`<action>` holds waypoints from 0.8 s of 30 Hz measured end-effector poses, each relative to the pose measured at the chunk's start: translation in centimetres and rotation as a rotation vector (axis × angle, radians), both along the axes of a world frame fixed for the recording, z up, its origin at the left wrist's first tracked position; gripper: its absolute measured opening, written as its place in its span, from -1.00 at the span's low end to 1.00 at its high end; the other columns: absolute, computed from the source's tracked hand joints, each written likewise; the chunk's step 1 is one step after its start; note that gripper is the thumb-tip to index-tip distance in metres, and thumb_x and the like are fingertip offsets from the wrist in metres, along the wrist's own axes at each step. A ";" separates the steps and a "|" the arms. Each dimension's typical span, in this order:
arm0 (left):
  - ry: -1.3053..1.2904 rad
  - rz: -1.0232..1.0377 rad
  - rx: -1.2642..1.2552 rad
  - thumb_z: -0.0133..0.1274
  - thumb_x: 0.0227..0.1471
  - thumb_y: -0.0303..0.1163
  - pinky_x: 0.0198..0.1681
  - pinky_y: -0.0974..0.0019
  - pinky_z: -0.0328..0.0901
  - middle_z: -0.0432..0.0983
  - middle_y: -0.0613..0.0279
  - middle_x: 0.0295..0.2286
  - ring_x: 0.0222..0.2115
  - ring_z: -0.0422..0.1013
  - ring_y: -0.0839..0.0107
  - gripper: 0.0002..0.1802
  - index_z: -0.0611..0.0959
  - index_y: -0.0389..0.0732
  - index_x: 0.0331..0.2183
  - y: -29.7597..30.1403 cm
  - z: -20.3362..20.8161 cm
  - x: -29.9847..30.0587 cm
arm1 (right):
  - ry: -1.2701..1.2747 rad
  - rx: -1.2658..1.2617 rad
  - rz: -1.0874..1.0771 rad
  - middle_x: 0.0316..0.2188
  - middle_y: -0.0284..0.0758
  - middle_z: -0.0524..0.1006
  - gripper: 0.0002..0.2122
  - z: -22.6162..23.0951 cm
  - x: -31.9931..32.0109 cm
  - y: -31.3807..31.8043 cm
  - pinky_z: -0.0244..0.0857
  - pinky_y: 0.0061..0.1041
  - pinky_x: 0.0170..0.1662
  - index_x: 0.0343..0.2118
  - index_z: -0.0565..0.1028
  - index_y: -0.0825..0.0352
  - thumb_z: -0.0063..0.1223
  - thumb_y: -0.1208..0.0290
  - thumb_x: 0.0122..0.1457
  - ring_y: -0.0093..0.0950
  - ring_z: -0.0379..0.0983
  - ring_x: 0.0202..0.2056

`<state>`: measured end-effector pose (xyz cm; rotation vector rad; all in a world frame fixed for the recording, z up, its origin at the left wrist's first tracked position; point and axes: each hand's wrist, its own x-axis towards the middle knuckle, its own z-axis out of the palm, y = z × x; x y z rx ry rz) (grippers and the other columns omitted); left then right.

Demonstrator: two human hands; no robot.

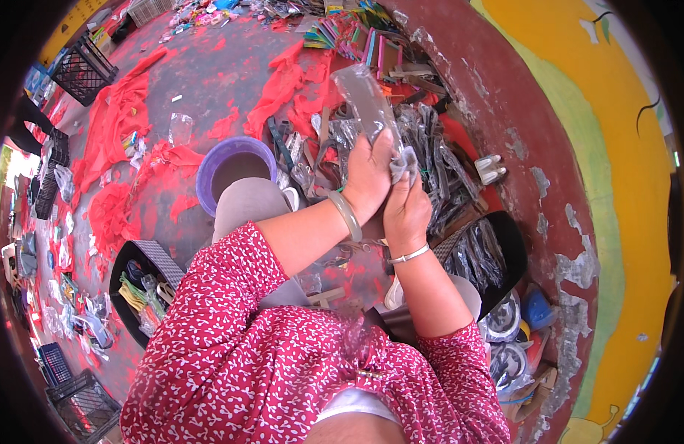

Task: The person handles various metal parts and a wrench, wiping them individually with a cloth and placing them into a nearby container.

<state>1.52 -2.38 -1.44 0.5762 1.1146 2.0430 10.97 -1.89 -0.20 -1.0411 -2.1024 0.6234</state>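
A long flat packet in clear plastic (365, 95), dark or greyish inside, points up and away from my hands. My left hand (365, 177) is closed around its lower end, thumb laid along it. Close beside it, my right hand (407, 214) pinches a crumpled grey cloth (403, 163) against the packet's edge. What exactly lies inside the packet cannot be made out. Beyond and to the right of both hands is a heap of similar dark plastic-wrapped strips (438, 159). A black bin (504, 248) by my right forearm holds more dark wrapped packets.
A purple bucket (201, 177) with murky liquid stands left of my knee. At left is another black basket (123, 296) of small goods. Red cloth (112, 133) and litter cover much of the floor. A peeling painted wall (578, 214) runs along the right; black crates (83, 70) stand at far left.
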 end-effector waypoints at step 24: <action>-0.496 0.175 -0.069 -0.19 0.16 -0.21 -0.28 0.19 0.31 0.41 0.20 -0.42 -0.41 0.37 0.33 -0.73 0.42 -0.22 -0.29 -0.4 0.2 -6.7 | 0.986 -0.748 0.326 -0.09 -0.11 0.38 -0.74 5.4 6.0 6.6 0.19 -0.30 -0.01 -0.08 0.28 0.31 -0.13 0.52 0.13 -0.30 0.32 -0.05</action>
